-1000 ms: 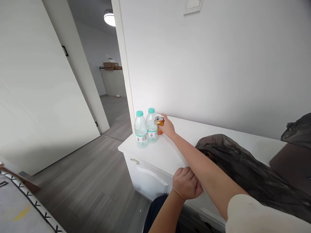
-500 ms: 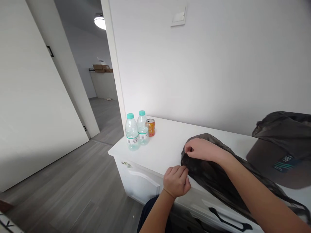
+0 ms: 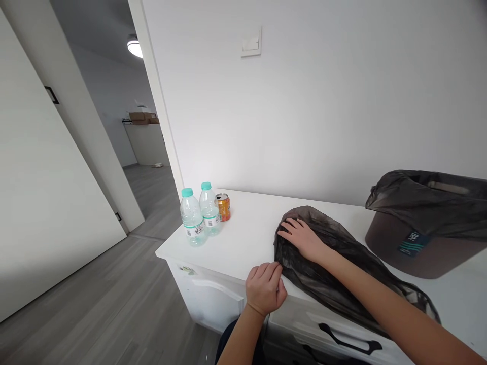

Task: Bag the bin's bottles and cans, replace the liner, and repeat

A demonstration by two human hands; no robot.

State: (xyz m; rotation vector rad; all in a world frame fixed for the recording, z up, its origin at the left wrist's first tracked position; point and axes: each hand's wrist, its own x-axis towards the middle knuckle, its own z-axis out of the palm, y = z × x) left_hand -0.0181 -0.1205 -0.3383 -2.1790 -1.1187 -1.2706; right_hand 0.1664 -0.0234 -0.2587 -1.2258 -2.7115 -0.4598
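A black plastic garbage bag [image 3: 342,276] lies stretched across the white cabinet top, its near side hanging over the front edge. My left hand [image 3: 265,289] is closed in a fist at the bag's near left corner, pinching its edge. On the left end of the bag, my right hand [image 3: 302,238] rests with its fingers spread, pressing the plastic from above. To the right stands a brown trash bin [image 3: 403,248], with another black bag [image 3: 411,203] folded over its rim.
Two clear plastic bottles with teal caps, the nearer bottle [image 3: 193,218] and the farther bottle [image 3: 210,208], stand at the cabinet's left end beside an orange can [image 3: 223,207]. Black drawer handles [image 3: 350,342] stick out in front. A doorway lies to the left.
My right hand has gone from curled fingers to spread ones on the bag. My left hand keeps its hold. The view has turned right, bringing more of the bin into sight.
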